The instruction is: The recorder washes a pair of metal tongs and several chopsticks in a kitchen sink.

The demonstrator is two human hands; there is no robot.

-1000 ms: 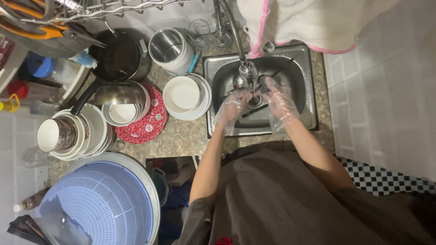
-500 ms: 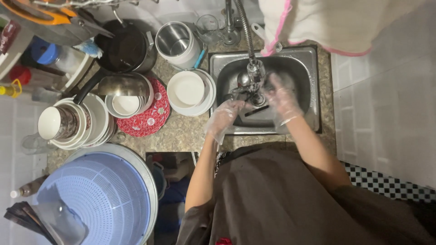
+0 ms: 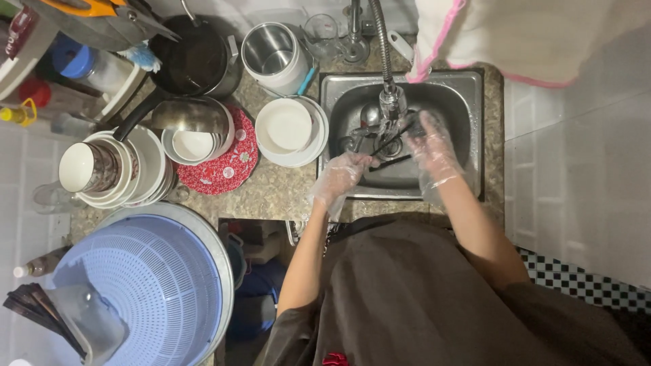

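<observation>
- Since a second ago your hands have drawn a little apart; your left hand (image 3: 342,176) has slid back to the sink's (image 3: 475,85) near rim, and the view has shifted a touch.
- Your left hand, in a clear glove, has its fingers curled, the tips at the near end of the dark sticks (image 3: 392,144); you cannot tell from here whether they pinch one.
- Your right hand (image 3: 434,152), gloved too, is mostly spread, fingers long and only lightly bent, lying against the sticks' far end; a real grip cannot be made out.
- Those sticks lie between your hands, right under the tap (image 3: 392,102), over the basin.
- Rinsing looks to be the step in hand; judged from this, any next move calls for a firm hold, since thin sticks in wet gloves may slip into the basin.
- A spoon (image 3: 369,115) and other cutlery lie in the basin just beyond your left fingertips; they crowd the space under the tap.
- Left of your left hand stands a white bowl (image 3: 288,125) on plates, near the rim; beyond it a steel canister (image 3: 271,51) and a glass (image 3: 319,30).
- Further left: a red mat (image 3: 234,169), a black pot (image 3: 193,57), stacked dishes (image 3: 146,169); nearer you, a blue colander (image 3: 135,291).
- Beyond your right hand a cloth (image 3: 529,34) hangs over the sink's far corner.
</observation>
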